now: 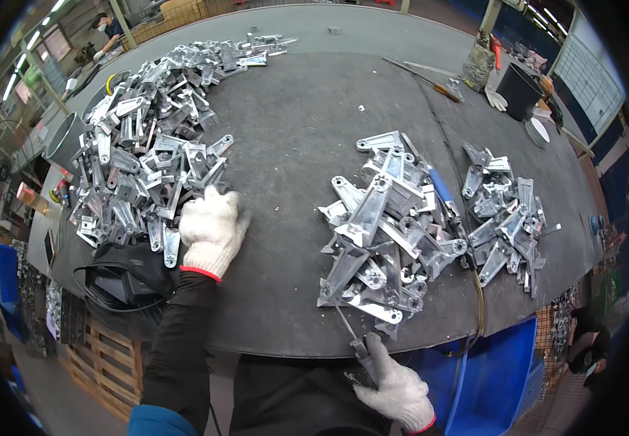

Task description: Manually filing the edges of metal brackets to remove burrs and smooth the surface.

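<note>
My left hand, in a white knit glove with a red cuff edge, is at the right edge of a large heap of silvery metal brackets. Its fingers bend away from view and look slightly blurred, so what they hold, if anything, is hidden. Down at the table's front edge, my right hand, gloved the same way, is closed on the grey handle of a thin-bladed hand tool. The blade points up toward a second bracket pile in front of me.
A smaller bracket pile lies farther right, with a blue-handled air tool and its hose between. A black bag sits left. Behind stand a black bucket and an orange-handled tool. Blue bins are below the edge.
</note>
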The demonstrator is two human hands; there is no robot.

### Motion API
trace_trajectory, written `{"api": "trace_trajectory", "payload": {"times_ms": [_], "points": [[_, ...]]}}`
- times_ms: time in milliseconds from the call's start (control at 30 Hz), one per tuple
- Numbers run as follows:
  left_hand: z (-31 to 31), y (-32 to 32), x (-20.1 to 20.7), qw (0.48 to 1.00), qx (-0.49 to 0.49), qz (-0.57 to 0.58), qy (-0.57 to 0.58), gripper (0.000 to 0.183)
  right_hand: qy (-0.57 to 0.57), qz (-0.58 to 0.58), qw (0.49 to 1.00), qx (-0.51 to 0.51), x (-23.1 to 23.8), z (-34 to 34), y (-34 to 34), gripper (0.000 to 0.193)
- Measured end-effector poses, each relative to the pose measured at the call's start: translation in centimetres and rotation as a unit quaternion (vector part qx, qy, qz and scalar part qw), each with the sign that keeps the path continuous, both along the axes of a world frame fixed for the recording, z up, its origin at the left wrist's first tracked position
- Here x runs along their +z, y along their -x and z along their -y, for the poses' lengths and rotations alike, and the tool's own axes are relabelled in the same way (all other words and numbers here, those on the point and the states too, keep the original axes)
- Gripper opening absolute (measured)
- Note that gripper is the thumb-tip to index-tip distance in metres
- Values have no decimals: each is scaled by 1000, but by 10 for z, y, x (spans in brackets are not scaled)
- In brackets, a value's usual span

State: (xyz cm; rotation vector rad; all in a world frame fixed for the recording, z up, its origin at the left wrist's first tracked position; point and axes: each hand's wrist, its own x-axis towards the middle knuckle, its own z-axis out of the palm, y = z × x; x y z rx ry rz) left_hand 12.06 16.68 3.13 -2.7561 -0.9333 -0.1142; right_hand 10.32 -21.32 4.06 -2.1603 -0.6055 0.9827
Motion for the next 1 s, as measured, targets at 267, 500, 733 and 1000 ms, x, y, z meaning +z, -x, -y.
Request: {"api": "trace_trajectory", "payload": {"times_ms": [267,500,733,1000], "points": [[90,94,26,870,-53,251,421,30,63,-9,997,38,-10,32,22,96],[127,105,6,957,-239,19,165,23,-25,-72,993,91,-14,25,21,96],[139,109,4,963,-184,-47,189,21,-112,-114,983,87,-32,24,30,104],[139,117,-1,966,-184,-17,180,23,-82,-230,964,109,-33,24,25,112]]}}
